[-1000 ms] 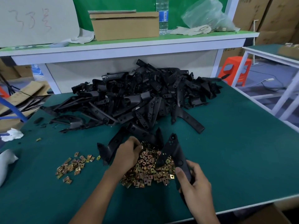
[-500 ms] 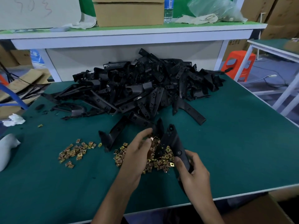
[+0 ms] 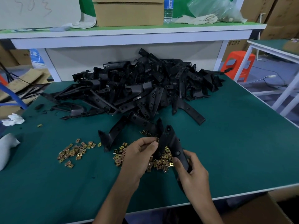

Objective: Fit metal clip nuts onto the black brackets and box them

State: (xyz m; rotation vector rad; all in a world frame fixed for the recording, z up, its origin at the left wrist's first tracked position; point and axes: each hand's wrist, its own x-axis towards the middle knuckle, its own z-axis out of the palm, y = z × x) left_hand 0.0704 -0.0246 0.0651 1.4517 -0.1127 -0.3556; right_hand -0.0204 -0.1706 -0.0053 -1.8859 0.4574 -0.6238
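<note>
Centrally, left hand (image 3: 137,156) pinching clip nut (image 3: 156,140), right hand (image 3: 192,173) holding bracket (image 3: 171,143)

The heaped brackets (image 3: 142,88) looked like matt black plastic, with a faint sheen on their smooth faces. In front of that heap, the clip nuts (image 3: 161,162) were bright, brass-toned metal. The table mat (image 3: 234,143) under the heap was dull green. Behind the heap stood a plain brown cardboard box (image 3: 129,13), a crumpled pale cloth (image 3: 197,19) and a glossy clear plastic bag (image 3: 215,8).

Right hand (image 3: 192,173) round a black bracket (image 3: 171,143), left hand (image 3: 139,157) at its edge, seemingly with a clip nut (image 3: 156,139)
</note>
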